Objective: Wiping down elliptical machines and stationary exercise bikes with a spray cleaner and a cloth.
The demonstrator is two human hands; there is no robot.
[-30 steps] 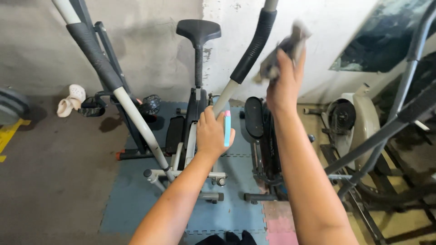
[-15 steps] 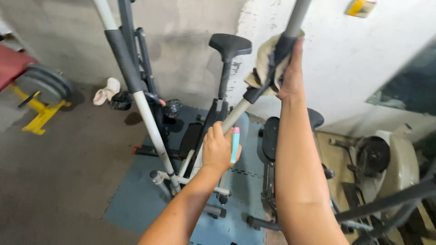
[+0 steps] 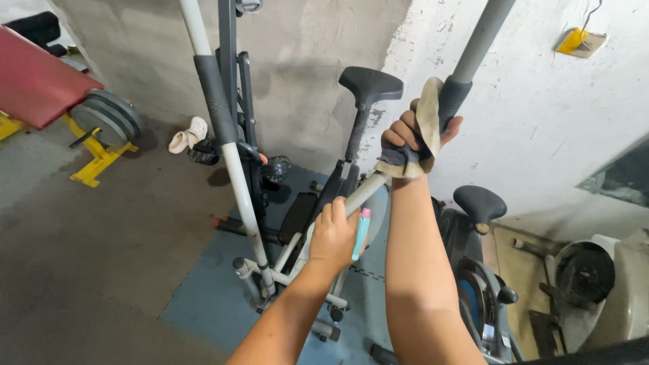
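Right hand (image 3: 412, 138) with cloth (image 3: 427, 122) now lower on grip (image 3: 451, 101).

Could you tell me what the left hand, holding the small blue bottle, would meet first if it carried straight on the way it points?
The left hand points up and away along the white bar. Straight ahead it would probably meet the right hand and its cloth on the black grip, though depth is unclear.

No packages, labels, signs, screens visible.
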